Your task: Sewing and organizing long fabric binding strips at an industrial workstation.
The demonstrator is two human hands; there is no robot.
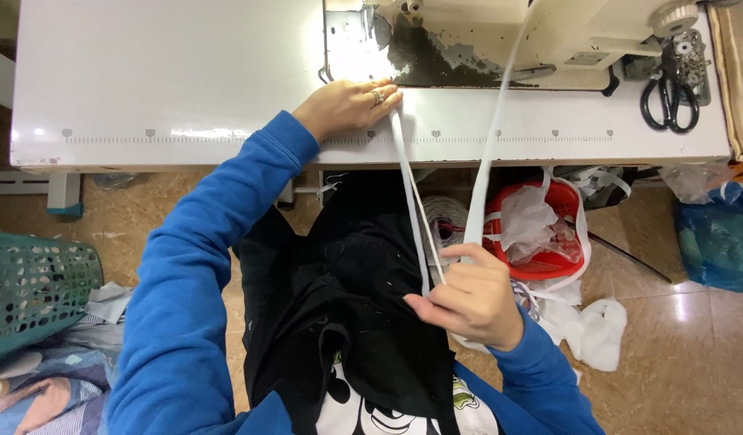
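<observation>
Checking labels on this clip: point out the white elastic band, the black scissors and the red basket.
white elastic band (407,173), head view, stretch between the hands
black scissors (670,101), head view, handle loops
red basket (566,201), head view, upper wall

Black scissors (670,101) on the white table (170,72), red basket (549,234), teal basket (37,294), blue bag (722,238) on floor

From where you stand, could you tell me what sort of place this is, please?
Most likely a small sewing workshop. A sewing machine sits on a white table, black scissors lie beside it, and both hands stretch a white elastic band over black fabric.
</observation>
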